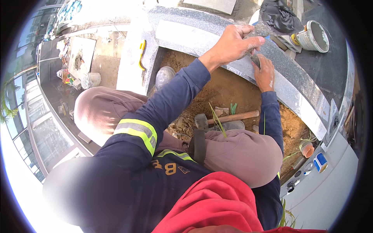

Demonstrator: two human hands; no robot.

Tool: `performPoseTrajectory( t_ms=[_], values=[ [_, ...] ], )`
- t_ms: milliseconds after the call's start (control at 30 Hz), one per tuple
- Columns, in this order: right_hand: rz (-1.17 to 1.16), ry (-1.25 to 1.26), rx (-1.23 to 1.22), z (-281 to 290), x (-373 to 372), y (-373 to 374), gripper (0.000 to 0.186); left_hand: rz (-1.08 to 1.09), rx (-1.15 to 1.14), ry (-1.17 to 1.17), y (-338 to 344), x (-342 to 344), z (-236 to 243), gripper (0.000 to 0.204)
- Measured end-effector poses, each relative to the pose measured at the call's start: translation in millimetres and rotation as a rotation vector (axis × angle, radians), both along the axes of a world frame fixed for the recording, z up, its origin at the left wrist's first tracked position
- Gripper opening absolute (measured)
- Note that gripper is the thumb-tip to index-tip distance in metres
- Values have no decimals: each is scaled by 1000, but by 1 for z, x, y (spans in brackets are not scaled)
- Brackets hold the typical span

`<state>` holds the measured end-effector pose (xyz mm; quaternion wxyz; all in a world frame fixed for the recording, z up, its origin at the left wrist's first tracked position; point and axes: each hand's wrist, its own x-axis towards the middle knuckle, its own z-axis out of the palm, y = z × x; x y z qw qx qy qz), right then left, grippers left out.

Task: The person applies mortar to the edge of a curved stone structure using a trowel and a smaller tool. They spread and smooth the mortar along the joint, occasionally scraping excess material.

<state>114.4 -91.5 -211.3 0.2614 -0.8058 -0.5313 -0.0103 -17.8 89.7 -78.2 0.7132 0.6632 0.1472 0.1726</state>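
Note:
My left hand (243, 42) is closed on a grey, mottled object with a bit of blue (261, 32), above the grey stone edging (291, 70) around a soil bed (233, 87). Just below it, my right hand (264, 73) has its fingers curled at a small dark grey piece by the edging's inner side; whether it grips that piece or the stone is unclear. Below my hands, a wooden-handled hammer (235, 117) lies across the soil beside my bent knee, near green plant shoots (233, 108).
A yellow-handled tool (142, 54) lies on the left slab. Beyond the edging sit a crumpled black bag (278, 15) and a cement-smeared bucket (314, 37). Another bucket (91, 80) is at left. An orange pot (306, 149) and blue-white container (320, 162) sit at right.

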Motion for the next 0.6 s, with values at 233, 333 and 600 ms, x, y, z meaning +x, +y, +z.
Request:
performPoseTrajectory(
  t_ms=[233, 333, 600],
  values=[
    [-10, 112, -63, 8, -4, 0, 33, 23, -97, -43, -24, 5, 7, 72],
    [-15, 116, -87, 7, -7, -4, 31, 42, -105, -35, -19, 6, 3, 72],
    [-38, 161, -122, 12, -9, -5, 30, 18, -133, 27, -18, 5, 3, 74]
  ],
)
